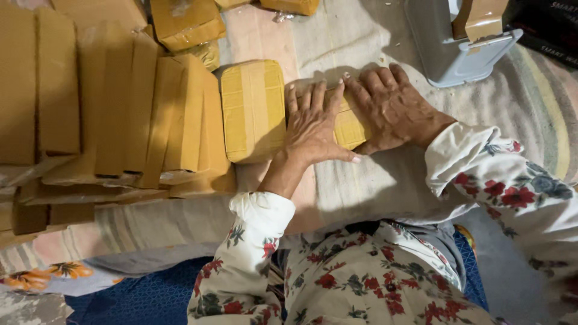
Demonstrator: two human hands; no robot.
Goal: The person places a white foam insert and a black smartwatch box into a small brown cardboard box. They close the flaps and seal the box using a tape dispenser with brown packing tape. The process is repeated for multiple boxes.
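Observation:
A flat rectangular parcel wrapped in brown tape point(253, 111) lies on a striped cloth point(361, 186) in front of me. My left hand point(313, 123) presses flat on the parcel's middle, fingers spread. My right hand point(391, 108) lies flat over the parcel's right end, fingers pointing left and touching the left hand's fingertips. Both arms wear white sleeves with red flowers.
A row of similar brown taped parcels point(120, 102) stands on edge at the left, right beside the flat one. More parcels point(186, 24) lie at the top. A grey-blue tape dispenser point(457, 42) with a brown tape roll sits at the upper right.

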